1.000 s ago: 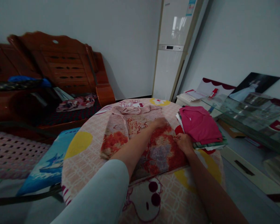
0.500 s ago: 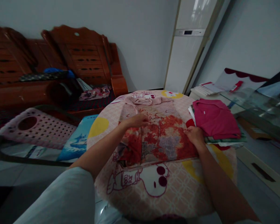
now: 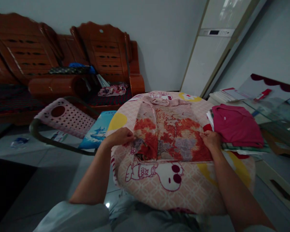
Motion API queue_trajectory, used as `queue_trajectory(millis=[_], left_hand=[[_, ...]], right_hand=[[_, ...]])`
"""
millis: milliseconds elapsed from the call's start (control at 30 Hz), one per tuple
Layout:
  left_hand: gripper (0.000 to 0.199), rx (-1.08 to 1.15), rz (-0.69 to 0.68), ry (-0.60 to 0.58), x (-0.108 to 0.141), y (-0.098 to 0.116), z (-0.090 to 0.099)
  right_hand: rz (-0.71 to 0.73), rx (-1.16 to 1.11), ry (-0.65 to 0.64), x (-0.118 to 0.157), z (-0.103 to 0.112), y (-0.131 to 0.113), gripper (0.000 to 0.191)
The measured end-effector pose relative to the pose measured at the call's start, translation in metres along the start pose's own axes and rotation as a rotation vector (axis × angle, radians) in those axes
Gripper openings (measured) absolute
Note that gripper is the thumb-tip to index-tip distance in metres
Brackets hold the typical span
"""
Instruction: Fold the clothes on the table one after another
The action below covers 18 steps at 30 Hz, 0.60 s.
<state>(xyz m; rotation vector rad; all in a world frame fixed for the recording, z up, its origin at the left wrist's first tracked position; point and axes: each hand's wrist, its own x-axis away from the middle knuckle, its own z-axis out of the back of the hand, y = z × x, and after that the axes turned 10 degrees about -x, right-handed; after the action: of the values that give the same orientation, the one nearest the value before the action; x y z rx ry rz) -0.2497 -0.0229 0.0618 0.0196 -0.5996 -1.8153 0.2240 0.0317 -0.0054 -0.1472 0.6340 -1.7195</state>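
Note:
A red and beige patterned shirt (image 3: 174, 132) lies on the round table, its collar toward the far side. At its left edge my left hand (image 3: 122, 136) is closed, fingertips pinching the fabric near a bunched, folded-in part. My right hand (image 3: 211, 140) grips the shirt's right edge between thumb and fingers. Just beyond that hand sits a stack of folded clothes, topped by a magenta shirt (image 3: 236, 125). Under everything spreads a pink tablecloth (image 3: 190, 196) with cartoon dog figures and yellow patches.
Left of the table stands a chair with a pink woven back (image 3: 70, 117) and a blue bag (image 3: 99, 130). Carved wooden seating (image 3: 103, 54) lines the wall. On the right are a glass-topped surface (image 3: 277, 112) and papers (image 3: 228, 95). A tall white air conditioner (image 3: 203, 61) stands behind.
My left hand has moved left from above the middle of the shirt to its left edge and pinches it there. My right hand keeps hold of the right edge. The view has turned left.

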Motion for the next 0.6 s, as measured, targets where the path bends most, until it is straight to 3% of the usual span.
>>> queue_trajectory(millis=[167,400,600], left_hand=[[0.044,-0.052,0.123,0.194,0.014,0.015,-0.028],[0.045,-0.196,0.185,0.143,0.030,0.046,-0.043],[0.044,-0.159,0.182,0.138,0.041,0.053,-0.050]], right_hand=[[0.010,0.047,0.022,0.003,0.001,-0.005,0.023],[0.047,0.077,0.071,0.006,0.001,-0.008,0.023],[0.033,0.057,0.052,0.005,0.002,-0.008,0.023]])
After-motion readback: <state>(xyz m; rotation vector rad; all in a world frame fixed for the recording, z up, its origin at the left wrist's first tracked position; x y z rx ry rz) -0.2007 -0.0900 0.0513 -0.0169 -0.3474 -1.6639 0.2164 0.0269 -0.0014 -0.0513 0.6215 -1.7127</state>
